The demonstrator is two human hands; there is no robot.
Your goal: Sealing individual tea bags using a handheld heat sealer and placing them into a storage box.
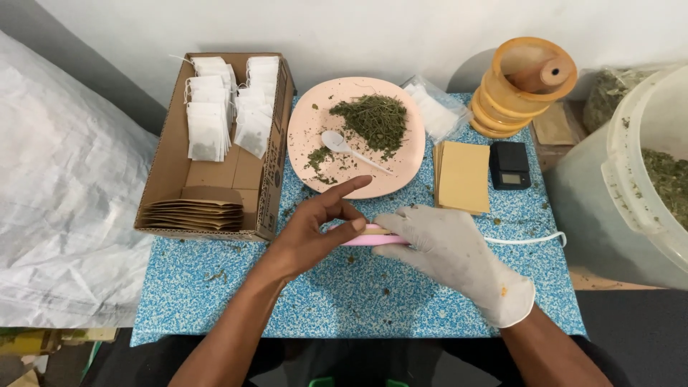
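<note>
Hidden and cropped items
Pink sealer (362, 239) mostly covered by both hands; bucket (631, 179) cut by right edge; scale (509, 165) display too small to read.

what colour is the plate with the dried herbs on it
Pale pink, seen in the head view: the plate holds green dried herbs and a white spoon.

we seem to be at a small home packing workspace for herbal tea: a plate of dried herbs (376, 122), a cardboard box of filled tea bags (215, 143), a pocket scale (509, 165), stacked paper pouches (462, 176).
</note>
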